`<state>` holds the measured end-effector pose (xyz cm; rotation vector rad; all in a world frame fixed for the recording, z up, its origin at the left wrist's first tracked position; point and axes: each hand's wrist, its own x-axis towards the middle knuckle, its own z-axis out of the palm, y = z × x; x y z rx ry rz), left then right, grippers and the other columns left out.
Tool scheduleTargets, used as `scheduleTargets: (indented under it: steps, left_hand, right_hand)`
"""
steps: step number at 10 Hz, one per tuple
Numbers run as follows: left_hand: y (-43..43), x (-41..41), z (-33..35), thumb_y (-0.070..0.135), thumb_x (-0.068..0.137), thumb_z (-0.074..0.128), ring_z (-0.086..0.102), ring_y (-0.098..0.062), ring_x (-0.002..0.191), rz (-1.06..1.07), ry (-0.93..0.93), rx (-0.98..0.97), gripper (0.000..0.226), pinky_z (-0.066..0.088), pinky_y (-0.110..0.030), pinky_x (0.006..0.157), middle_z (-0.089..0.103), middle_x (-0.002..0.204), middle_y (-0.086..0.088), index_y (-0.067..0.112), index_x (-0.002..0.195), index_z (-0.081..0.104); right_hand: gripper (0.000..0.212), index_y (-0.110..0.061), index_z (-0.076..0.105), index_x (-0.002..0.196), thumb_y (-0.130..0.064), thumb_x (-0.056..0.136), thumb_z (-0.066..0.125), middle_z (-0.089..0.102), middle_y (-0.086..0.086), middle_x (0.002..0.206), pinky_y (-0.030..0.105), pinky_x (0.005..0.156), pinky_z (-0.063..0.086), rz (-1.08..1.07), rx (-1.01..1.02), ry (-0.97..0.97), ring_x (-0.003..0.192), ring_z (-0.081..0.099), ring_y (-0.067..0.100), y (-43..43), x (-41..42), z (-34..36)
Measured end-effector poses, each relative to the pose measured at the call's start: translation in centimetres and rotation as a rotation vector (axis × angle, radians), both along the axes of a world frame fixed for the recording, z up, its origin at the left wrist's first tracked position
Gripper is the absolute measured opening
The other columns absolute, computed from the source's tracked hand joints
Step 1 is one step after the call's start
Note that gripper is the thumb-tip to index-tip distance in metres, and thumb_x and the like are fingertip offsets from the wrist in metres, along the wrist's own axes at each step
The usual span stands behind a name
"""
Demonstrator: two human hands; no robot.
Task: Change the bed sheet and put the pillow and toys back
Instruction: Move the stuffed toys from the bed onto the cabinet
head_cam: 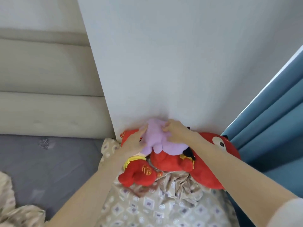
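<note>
- While the purple toy (157,138) is being held against the wall (164,63), straight ahead of both hands, it is being propped on the red toys (172,161) in the corner between headboard (49,79) and curtain (270,120).
- It is being gripped from above by the right hand (177,130), fingers curled into the plush; the left hand (136,141) is being pressed against its left side, fingers seemingly straight.
- Its long axis is being stood roughly upright along the wall, limbs hanging toward the person.
- Neither hand is being judged nearer; the pile is being carried by the patterned sheet (155,207), beside the grey mattress (49,161).
</note>
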<state>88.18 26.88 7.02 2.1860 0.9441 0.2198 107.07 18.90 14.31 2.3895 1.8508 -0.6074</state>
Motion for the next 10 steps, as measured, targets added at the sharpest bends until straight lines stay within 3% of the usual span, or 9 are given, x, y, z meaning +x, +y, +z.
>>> scheduleTargets:
  steps: [1,2,3,4,5,6,7,8,10]
  left_hand:
    - [-0.3,0.4,-0.1,0.026,0.094,0.051,0.057,-0.018,0.112,0.183,0.074,0.111,0.049,0.032,-0.015,0.075,0.06,0.126,0.0,0.025,0.142,0.04]
    - [-1.6,1.4,1.9,0.033,0.094,0.048,0.064,-0.016,0.093,0.29,0.14,0.256,0.018,0.033,-0.021,0.067,0.067,0.099,0.008,0.031,0.105,0.061]
    - [-0.9,0.5,3.3,0.036,0.094,0.045,0.062,-0.014,0.087,0.209,0.093,0.257,0.012,0.036,-0.023,0.069,0.063,0.089,0.013,0.036,0.087,0.055]
    - [0.4,-1.6,5.0,0.03,0.092,0.049,0.057,-0.007,0.106,0.014,-0.027,-0.03,0.027,0.042,-0.026,0.088,0.063,0.117,0.017,0.031,0.117,0.061]
    - [0.2,-3.3,7.1,0.032,0.087,0.05,0.047,-0.003,0.116,0.09,-0.099,-0.053,0.046,0.037,-0.024,0.099,0.052,0.13,0.017,0.032,0.133,0.053]
    - [-0.1,-4.8,8.3,0.029,0.086,0.055,0.059,-0.016,0.109,0.238,-0.183,-0.119,0.048,0.048,-0.031,0.094,0.058,0.13,0.001,0.028,0.134,0.051]
    - [-0.3,-7.1,9.2,0.012,0.091,0.053,0.06,-0.008,0.095,0.34,-0.213,-0.112,0.042,0.046,-0.011,0.073,0.06,0.123,0.0,0.026,0.131,0.052]
    - [-1.7,-9.6,10.7,0.008,0.093,0.05,0.056,-0.01,0.107,0.475,-0.266,-0.076,0.041,0.045,-0.021,0.09,0.06,0.124,0.002,0.021,0.131,0.054]
    - [-7.7,-15.9,11.1,0.006,0.092,0.052,0.057,-0.007,0.104,0.786,-0.35,-0.032,0.034,0.041,-0.016,0.082,0.064,0.117,0.003,0.019,0.122,0.06]
  right_hand:
    - [0.041,-0.014,0.057,0.13,-0.016,0.089,0.058,0.048,0.011,0.136,0.04,0.102,0.041,-0.019,-0.001,-0.024,0.123,0.047,0.03,0.3,-0.3,-0.3]
    - [0.032,-0.012,0.06,0.125,-0.024,0.098,0.049,0.059,0.01,0.126,0.037,0.097,0.045,0.007,0.034,-0.074,0.116,0.055,0.029,0.2,-0.5,0.8]
    - [0.033,-0.026,0.059,0.128,-0.024,0.096,0.049,0.057,0.0,0.128,0.035,0.09,0.047,-0.001,0.093,-0.072,0.115,0.054,0.024,-0.2,-0.9,2.5]
    - [0.04,-0.03,0.053,0.133,-0.022,0.094,0.048,0.05,-0.005,0.136,0.029,0.084,0.04,-0.051,0.089,-0.085,0.121,0.049,0.019,-0.4,-1.6,4.3]
    - [0.04,-0.028,0.054,0.13,-0.019,0.092,0.047,0.054,-0.005,0.133,0.027,0.081,0.039,-0.053,0.163,-0.08,0.117,0.052,0.018,0.0,-2.9,6.3]
    - [0.036,-0.028,0.057,0.126,-0.02,0.092,0.048,0.058,-0.009,0.127,0.03,0.085,0.043,-0.003,0.258,-0.059,0.114,0.054,0.016,0.4,-4.6,8.3]
    - [0.031,-0.028,0.058,0.123,-0.024,0.094,0.048,0.062,-0.011,0.12,0.027,0.08,0.041,0.063,0.314,-0.036,0.108,0.056,0.016,1.0,-6.4,10.0]
    - [0.032,-0.029,0.059,0.122,-0.022,0.094,0.045,0.062,-0.011,0.119,0.027,0.078,0.039,0.174,0.367,-0.005,0.105,0.057,0.016,1.2,-8.3,11.2]
    - [0.034,-0.029,0.061,0.12,-0.021,0.095,0.041,0.065,-0.006,0.118,0.035,0.088,0.048,0.439,0.402,0.094,0.107,0.058,0.022,-0.4,-13.3,11.3]
